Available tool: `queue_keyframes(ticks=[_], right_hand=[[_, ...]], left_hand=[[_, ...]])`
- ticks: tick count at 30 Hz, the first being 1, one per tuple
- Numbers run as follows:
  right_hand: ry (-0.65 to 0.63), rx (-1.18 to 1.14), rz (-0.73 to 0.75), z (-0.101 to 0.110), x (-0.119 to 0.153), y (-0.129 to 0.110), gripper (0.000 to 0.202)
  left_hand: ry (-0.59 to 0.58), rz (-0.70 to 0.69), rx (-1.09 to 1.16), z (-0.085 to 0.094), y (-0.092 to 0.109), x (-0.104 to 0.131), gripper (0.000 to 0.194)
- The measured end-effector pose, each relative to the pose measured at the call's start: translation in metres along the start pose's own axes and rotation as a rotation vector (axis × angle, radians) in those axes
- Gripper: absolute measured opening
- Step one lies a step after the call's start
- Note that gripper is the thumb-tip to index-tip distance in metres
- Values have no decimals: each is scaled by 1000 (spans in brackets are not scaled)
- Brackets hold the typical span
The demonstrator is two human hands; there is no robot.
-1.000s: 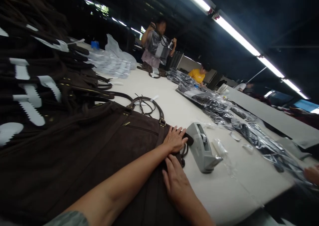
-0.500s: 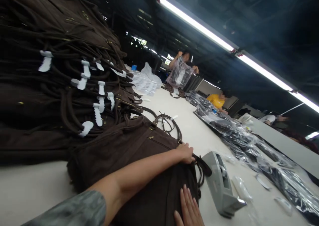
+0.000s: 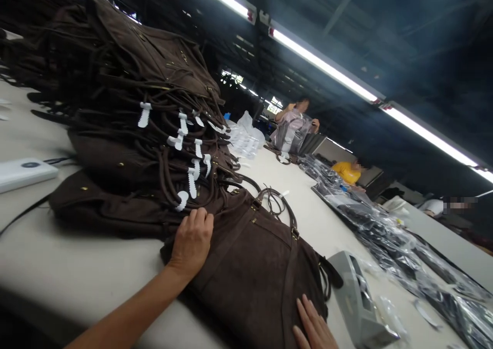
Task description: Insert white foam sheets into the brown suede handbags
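Fingers (image 3: 197, 224) with brown bag (image 3: 248, 267) beneath

We see a dark brown, soft fabric handbag (image 3: 250, 262) lying flat, slightly creased, to the left of a grey plastic tape dispenser (image 3: 352, 295). Its rounded handle (image 3: 292, 213), fixed by brass-coloured buckles (image 3: 295, 233), loops out farther from us than the dispenser; a dark strap end (image 3: 333, 273) juts just beside it.

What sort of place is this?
Probably the packing area of a bag factory or workshop: a pile of matching brown bags, a tape dispenser, and a long row of dark goods in clear plastic.
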State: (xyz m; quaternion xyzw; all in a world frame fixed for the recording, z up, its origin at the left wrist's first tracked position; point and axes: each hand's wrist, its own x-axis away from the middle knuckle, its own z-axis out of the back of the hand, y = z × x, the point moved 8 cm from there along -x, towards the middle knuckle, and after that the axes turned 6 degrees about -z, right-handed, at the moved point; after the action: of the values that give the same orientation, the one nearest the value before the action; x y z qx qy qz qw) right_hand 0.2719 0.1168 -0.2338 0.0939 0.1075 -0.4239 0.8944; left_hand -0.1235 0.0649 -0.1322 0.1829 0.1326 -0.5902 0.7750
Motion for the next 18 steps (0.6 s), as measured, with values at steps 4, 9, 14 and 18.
queue_keyframes(ticks=[4,9,14,18], right_hand=[[-71,-19,-73,66,-64,-34,32],[122,-150,173,110,-190,-138,44],[67,-191,600,66,-275,-200,50],[109,-363,645,67,-306,-199,25]], left_hand=[[-31,29,43,6,-2,-8,25],[-185,-7,139,16,-10,-14,24],[-172,87,201,15,-27,-4,13],[-26,95,354,0,-33,8,17]])
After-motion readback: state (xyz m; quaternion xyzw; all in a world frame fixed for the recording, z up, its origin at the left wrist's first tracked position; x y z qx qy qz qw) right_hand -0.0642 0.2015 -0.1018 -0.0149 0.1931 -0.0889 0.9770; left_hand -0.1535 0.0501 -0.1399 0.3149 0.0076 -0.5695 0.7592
